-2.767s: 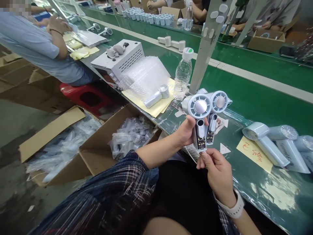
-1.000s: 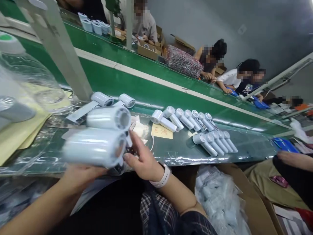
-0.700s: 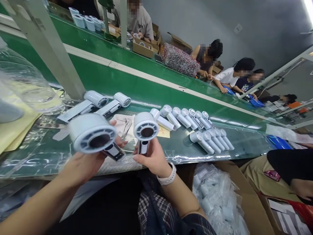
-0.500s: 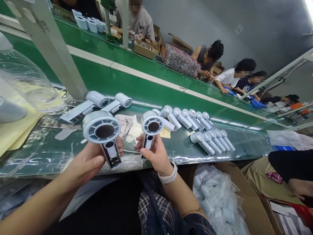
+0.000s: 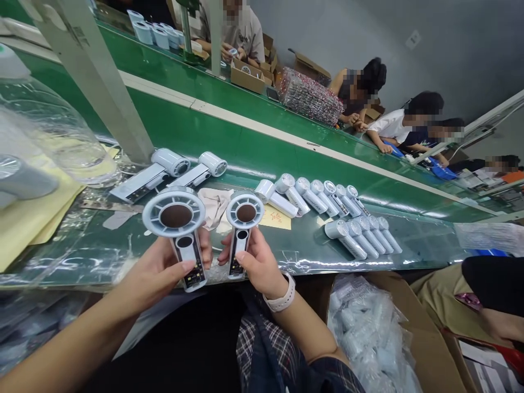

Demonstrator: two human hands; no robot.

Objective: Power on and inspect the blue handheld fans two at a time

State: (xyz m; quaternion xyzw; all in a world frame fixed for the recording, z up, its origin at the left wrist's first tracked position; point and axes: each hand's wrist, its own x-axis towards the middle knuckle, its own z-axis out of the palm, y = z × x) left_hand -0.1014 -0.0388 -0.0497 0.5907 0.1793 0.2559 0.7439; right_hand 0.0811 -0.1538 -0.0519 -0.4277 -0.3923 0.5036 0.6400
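My left hand (image 5: 164, 267) is closed around the handle of a pale blue handheld fan (image 5: 188, 256), its round head tilted up toward me. A circuit board shows in the handle's open front, and my thumb lies on it. In my right hand (image 5: 260, 259) is a second handheld fan (image 5: 237, 245) of the same kind, also with its board exposed and my thumb against the handle. The two fans are held side by side, apart from each other, over the bench edge. Behind them lie two more fans (image 5: 213, 164) with open handles.
Two rows of fans (image 5: 352, 234) lie on the green bench (image 5: 303, 256) at right, beside a yellow note (image 5: 280, 218). A clear plastic jug (image 5: 77, 147) and a metal post (image 5: 94, 82) stand left. Below is a box of bagged parts (image 5: 368, 322). Co-workers (image 5: 356, 87) sit across the line.
My right hand has brought its fan slightly left and turned the handle more upright. The left fan has also tilted, showing more of its board. The view has shifted a little.
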